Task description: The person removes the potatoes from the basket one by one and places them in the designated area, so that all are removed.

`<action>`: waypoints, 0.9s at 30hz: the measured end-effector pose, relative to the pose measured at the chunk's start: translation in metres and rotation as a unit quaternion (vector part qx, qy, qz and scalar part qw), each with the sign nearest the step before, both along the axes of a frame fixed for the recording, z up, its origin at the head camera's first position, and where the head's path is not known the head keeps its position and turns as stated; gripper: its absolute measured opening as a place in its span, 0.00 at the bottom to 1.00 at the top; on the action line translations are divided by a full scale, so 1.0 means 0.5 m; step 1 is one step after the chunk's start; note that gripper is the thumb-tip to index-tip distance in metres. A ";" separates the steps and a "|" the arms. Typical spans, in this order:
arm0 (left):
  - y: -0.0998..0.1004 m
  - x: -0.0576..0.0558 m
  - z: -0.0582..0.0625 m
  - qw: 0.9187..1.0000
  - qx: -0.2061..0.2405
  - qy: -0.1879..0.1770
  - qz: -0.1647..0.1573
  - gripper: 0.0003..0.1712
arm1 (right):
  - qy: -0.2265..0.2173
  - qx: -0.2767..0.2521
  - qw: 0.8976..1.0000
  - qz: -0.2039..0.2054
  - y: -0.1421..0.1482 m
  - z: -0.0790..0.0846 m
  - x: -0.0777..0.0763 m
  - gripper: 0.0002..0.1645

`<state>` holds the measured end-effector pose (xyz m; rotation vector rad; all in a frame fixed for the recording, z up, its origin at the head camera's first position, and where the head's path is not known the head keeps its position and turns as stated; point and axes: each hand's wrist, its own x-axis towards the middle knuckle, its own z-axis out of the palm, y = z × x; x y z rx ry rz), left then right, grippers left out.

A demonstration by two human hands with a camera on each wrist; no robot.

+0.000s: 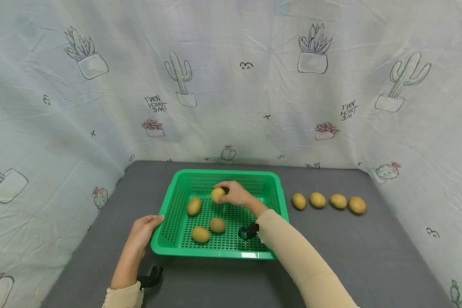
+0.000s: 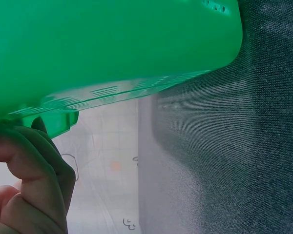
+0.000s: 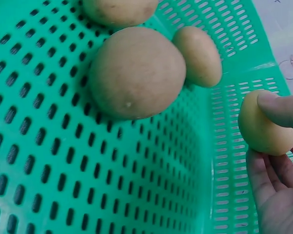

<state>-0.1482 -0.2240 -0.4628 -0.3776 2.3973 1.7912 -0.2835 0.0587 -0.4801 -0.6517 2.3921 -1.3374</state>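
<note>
1. Right hand (image 1: pixel 238 194): grasping, thumb against fingertips only as far apart as the held potato (image 1: pixel 217 195) is thick.
2. Left hand (image 1: pixel 143 231): fingers bent at the left rim of the basket (image 1: pixel 215 253), thumb on top, gripping it.
3. Held potato: inside the basket's outline, near its back wall; contact with the floor cannot be told. The thumb covers part of it, so its long axis is uncertain.
4. Basket: longer side running left to right on the desk (image 1: pixel 369 261).
5. In the basket: rear potato (image 1: pixel 194 206), long axis mostly front to back; front potato (image 1: pixel 201 234), mostly left to right; round potato (image 1: pixel 217 225), just beside the front one.
6. Row of four potatoes (image 1: pixel 317 200): right of the basket; leftmost tilted nearer front to back.
7. Materials: glossy green plastic, slotted; yellow-brown, faintly speckled skins; dark grey, woven-textured desk surface.
</note>
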 end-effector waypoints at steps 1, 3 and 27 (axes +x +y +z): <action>0.000 0.001 0.000 1.000 0.000 0.000 0.000 0.25 | 0.000 -0.004 1.000 0.000 0.001 0.002 0.001 0.31; 0.000 0.002 0.000 1.000 0.000 0.001 0.000 0.25 | -0.002 -0.014 1.000 -0.002 0.002 0.005 0.001 0.31; 0.001 0.003 0.000 1.000 -0.002 0.001 -0.002 0.26 | -0.025 -0.212 0.976 -0.039 0.036 0.095 0.020 0.32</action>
